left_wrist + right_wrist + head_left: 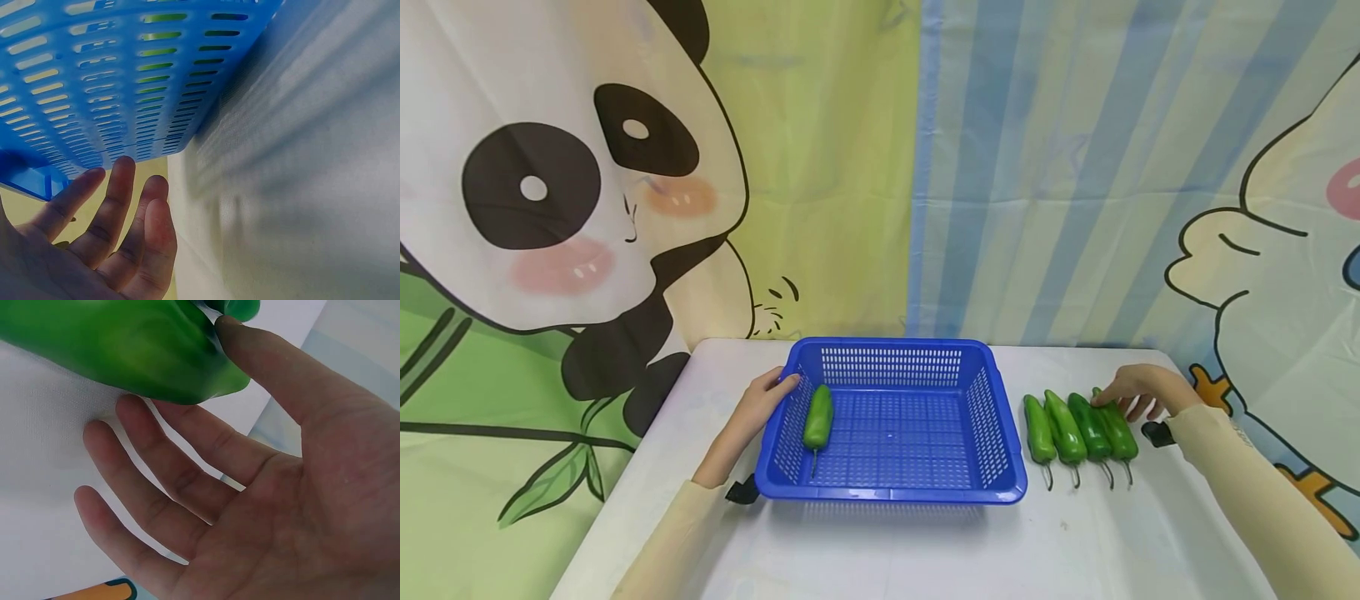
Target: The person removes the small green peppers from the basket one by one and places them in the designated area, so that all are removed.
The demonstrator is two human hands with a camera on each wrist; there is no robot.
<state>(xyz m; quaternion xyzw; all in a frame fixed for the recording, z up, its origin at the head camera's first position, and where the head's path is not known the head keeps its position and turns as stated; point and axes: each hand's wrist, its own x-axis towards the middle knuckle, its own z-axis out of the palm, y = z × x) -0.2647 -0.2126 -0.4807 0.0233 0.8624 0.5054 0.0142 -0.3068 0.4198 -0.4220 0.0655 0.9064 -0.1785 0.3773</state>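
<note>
A blue plastic basket [895, 442] with slotted walls stands on the table. My left hand [754, 410] grips its left rim, thumb over the edge; in the left wrist view its fingers [115, 194] lie along the outside of the slotted wall. One green pepper [817, 419] lies inside the basket at the left. Right of the basket, several green peppers lie side by side, stems toward me. At the far end of the rightmost pepper [1122, 437], my right hand [1153, 387] has its thumb on one side and index finger on the other; the remaining fingers are spread loosely.
The white table [880, 554] ends at a curtain [820, 208] printed with a panda and stripes. Three other green peppers, one of them darker [1090, 429], lie close beside the rightmost one. A black wrist band part [1157, 433] shows below the right hand.
</note>
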